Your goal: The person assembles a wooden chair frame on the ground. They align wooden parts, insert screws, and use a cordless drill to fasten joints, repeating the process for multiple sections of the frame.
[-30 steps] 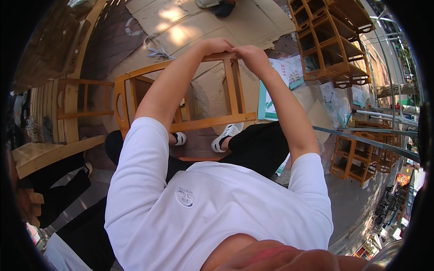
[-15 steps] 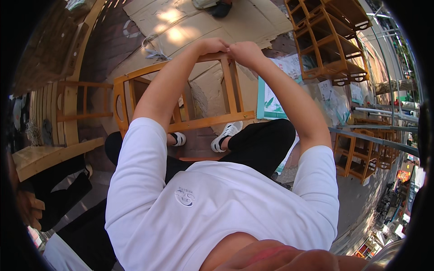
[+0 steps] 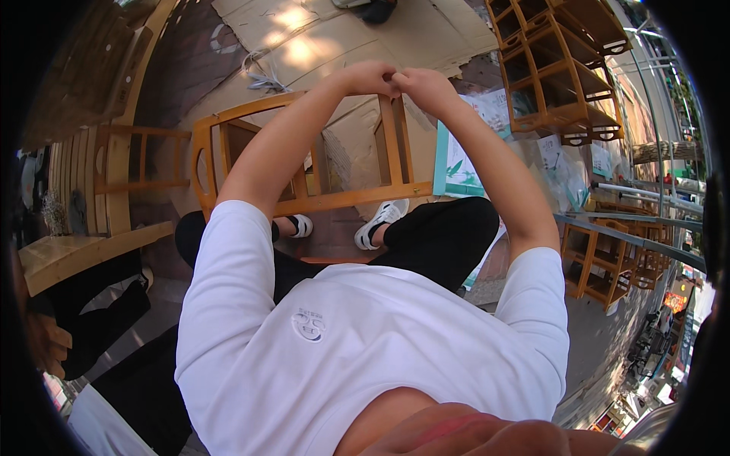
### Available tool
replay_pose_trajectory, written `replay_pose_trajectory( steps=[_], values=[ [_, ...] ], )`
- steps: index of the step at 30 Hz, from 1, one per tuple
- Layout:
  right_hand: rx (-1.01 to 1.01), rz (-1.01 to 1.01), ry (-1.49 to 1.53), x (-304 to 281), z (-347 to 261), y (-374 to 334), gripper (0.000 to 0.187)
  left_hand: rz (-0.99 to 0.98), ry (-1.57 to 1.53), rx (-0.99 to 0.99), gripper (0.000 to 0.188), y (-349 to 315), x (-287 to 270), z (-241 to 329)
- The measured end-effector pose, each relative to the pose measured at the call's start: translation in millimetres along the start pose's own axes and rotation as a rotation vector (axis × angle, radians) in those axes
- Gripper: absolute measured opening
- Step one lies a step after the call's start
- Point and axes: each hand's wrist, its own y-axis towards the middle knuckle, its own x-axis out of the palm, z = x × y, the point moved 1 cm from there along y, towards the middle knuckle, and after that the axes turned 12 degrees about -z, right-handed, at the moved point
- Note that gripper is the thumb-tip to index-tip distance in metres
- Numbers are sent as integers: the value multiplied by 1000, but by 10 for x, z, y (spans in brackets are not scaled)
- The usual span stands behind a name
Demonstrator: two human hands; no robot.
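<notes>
A brown wooden frame point(image 3: 346, 201), like an unfinished small shelf or rack, lies tilted before my knees. Above its far right corner my two hands meet, fingertips almost touching. My left hand point(image 3: 369, 77) is closed, its fingers bent down toward the frame's corner. My right hand point(image 3: 427, 88) is closed too, with thumb and forefinger pinched beside the left fingertips. Whatever sits between the fingers is too small or hidden to make out. My left forearm covers part of the frame's far rail.
Cardboard sheets point(image 3: 293, 38) cover the ground ahead, with a white strap bundle point(image 3: 265, 78) on them. Stacked wooden shelves point(image 3: 559, 68) stand far right, near green-and-white printed packaging point(image 3: 460, 171). At left are a wooden bench point(image 3: 91, 254) and another person's hand point(image 3: 55, 346).
My hands have shifted slightly to the right, the right one a little more, and the fingers have changed position. The wooden frame stays nearly where it was.
</notes>
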Motion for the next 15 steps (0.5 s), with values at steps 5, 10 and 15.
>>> replay_pose_trajectory(
  steps=[5, 10, 15],
  values=[
    [-14, -48, -74, 83, 88, 107, 7, 145, 252, -48, 32, 23, 55, 115],
    [-50, -82, -110, 127, 188, 256, 10, 106, 226, -2, 31, 139, 25, -70],
    [-47, -181, -35, -15, 177, 287, 12, 128, 106, 44, 30, 160, 29, -105]
  ],
)
